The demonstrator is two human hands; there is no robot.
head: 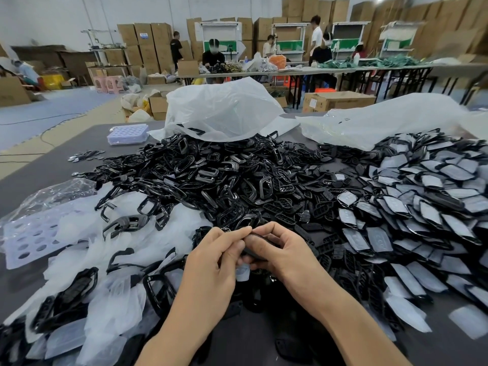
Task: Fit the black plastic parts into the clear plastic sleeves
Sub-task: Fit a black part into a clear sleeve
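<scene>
At six o'clock on the grey table [52,170], both hands meet over the near edge of the work, close to the body so that each stock lies within reach. Left hand [214,260]: thumb and forefinger pressed together, pinching the near end of a black plastic part [264,237]. Right hand [282,256]: fingers curled round the far side of the same part, steadying it. A pale film [243,272] hangs beneath the fingers. It is probably a clear sleeve, though whether the part has entered it cannot be told. Loose black parts [211,180] are heaped toward twelve o'clock, spilling from an opened white bag [224,109]. Empty clear sleeves [126,249] lie at nine o'clock, beside the left hand, which would plausibly feed them. Sleeved parts [422,207] fan out at three o'clock, where the right hand can drop them. A perforated tray [126,132] sits at eleven o'clock, apart from the work.
</scene>
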